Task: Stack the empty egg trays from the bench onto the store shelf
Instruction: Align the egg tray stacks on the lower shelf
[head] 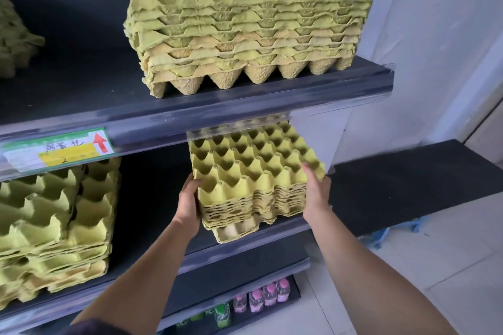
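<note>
1. Egg trays [255,171], a nested yellow-green stack, sit between both hands at the front of the middle shelf [245,249]. The lowest tray juts over the shelf's front edge.
2. The left hand [189,198] grips the stack's left side, its fingers [197,183] curled over the top edge.
3. The right hand [315,193] grips the right near corner, its fingers [313,171] hooked over the uppermost tray.
4. Below, on the bottom shelf, stand bottles [261,296] with pink and green caps.
5. A second stack [54,212] rests at the left of the middle shelf, well apart from the held one.
6. On the upper shelf [245,106], a tall stack [245,32] stands directly above the hands; a price label [57,148] with a red arrow is on that shelf's front strip.
7. To the right, beside the wall, is the dark table [408,179].
</note>
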Available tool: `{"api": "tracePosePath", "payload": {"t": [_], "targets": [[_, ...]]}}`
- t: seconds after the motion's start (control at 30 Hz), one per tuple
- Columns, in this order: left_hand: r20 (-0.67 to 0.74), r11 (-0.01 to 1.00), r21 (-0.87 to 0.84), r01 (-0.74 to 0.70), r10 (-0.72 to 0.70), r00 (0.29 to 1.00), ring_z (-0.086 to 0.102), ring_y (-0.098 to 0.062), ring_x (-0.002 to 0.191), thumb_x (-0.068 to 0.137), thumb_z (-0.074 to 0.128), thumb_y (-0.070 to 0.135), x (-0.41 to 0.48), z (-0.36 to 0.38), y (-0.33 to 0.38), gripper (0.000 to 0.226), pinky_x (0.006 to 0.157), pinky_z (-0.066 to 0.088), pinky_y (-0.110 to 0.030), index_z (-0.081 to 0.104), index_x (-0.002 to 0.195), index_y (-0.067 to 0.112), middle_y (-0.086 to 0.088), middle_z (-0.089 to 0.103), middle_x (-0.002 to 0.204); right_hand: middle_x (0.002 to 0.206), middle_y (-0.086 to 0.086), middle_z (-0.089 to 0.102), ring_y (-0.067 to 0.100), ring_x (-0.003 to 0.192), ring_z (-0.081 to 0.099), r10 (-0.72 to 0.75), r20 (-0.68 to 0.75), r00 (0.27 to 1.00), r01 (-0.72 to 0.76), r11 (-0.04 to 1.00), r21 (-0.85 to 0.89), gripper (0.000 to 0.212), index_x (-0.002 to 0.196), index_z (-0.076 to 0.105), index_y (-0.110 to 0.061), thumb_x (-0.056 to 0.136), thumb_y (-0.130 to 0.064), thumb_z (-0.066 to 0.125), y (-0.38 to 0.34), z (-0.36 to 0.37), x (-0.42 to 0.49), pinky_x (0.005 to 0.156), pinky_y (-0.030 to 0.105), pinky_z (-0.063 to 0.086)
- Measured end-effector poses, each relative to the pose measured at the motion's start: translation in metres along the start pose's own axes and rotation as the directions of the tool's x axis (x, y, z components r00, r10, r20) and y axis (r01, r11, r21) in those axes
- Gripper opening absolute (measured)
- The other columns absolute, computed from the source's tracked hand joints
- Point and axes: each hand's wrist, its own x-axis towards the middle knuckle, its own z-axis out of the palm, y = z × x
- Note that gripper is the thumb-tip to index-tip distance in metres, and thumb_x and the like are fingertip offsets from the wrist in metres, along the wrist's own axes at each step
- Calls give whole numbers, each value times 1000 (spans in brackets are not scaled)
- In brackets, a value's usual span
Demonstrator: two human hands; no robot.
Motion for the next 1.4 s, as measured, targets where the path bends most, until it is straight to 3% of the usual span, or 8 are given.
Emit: {"api": "tracePosePath", "payload": {"t": [0.1,0.3,0.47,0.6,0.77,0.97,1.27,1.4], "targets": [[4,1000,22,22,-23,1000,69,-21,83,66,57,37,7,3,1,40,57,54,-29,63,104,27,-1,74,92,146,4,38,26,131,37,-10,63,998,18,992,-123,94,146,25,-18,74,-62,66,1,-5,11,92,39,29],[-2,999,26,-32,32,999,61,-28,107,87,46,22,-4,10,-28,39,87,51,-46,53,123,33,-6,64,119,142,0,43,21,127,39,-53,132,990,71,987,-141,87,141,34,-19,72,-58,71,2,-15,24,95,37,31],[-122,991,72,111,-102,987,41,-29,129,78,46,54,-13,14,-40,61,109,28,-56,39,136,35,-3,48,138,154,1,25,25,138,26,36,170,985,-3,982,-191,89,147,20,-24,78,-70,53,4,-22,36,109,48,22],[-182,974,63,219,-205,962,46,-30,124,84,39,60,-14,16,-43,55,106,34,-55,49,128,27,-7,54,131,156,0,22,28,140,24,144,208,968,-86,961,-264,88,149,17,-29,79,-73,47,3,-24,42,112,48,17],[-191,970,64,234,-218,957,61,-28,100,82,44,56,-14,7,-37,42,88,49,-47,62,103,25,-7,73,97,143,-1,44,26,131,38,35,217,976,48,930,-364,63,138,41,-26,88,-65,39,16,-31,38,108,44,27],[-179,964,87,250,-232,956,47,-30,122,85,39,59,-19,4,-42,53,108,31,-53,54,122,25,-8,57,128,120,2,57,26,111,49,-49,101,994,83,927,-365,53,116,53,-23,80,-60,40,23,-35,27,104,51,34],[-221,957,146,252,-217,951,44,-32,126,90,37,55,-23,5,-35,52,109,33,-48,47,131,25,-7,52,133,138,12,46,36,125,43,-60,78,995,90,874,-478,62,139,39,-17,93,-59,33,22,-38,13,99,49,36],[-268,964,203,172,-114,957,51,-30,116,95,38,47,-29,4,-29,47,101,41,-47,43,133,20,-9,55,128,129,16,53,34,116,50,-194,112,975,221,760,-611,50,135,42,-10,97,-43,39,23,-49,-3,93,43,42]]}}
